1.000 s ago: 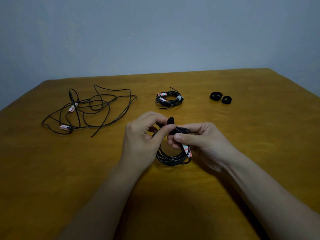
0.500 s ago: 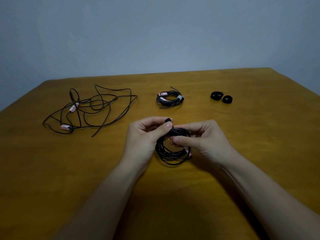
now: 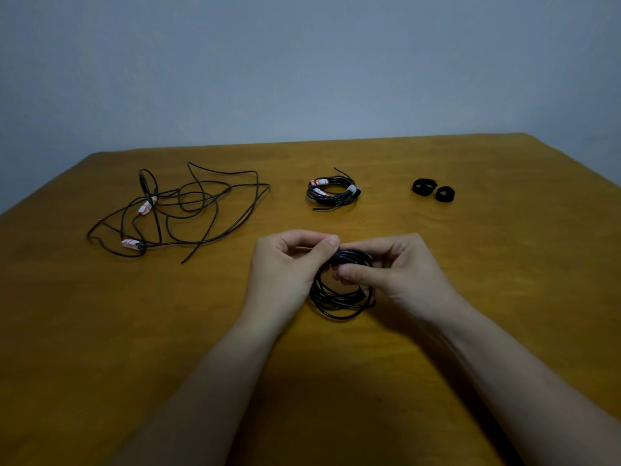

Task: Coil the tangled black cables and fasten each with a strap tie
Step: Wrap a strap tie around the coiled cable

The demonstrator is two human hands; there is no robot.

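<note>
Coil [image 3: 339, 302]: centre of frame, lower edge on the table [image 3: 504, 297], between your hands.
Left hand [image 3: 285, 267]: thumb and fingers pinch the coil's top edge.
Right hand [image 3: 400, 274]: pinches that same top edge from the other side.
Handling: probably light, thin and springy, so the loops will likely fan out if you loosen your hold.
Hold: grip where the loops bunch together.
Spare strap ties [image 3: 432, 190]: upper right.

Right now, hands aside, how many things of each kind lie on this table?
Coiled cables: 2
Tangled cable heap: 1
Spare strap ties: 2
Total: 5
</note>
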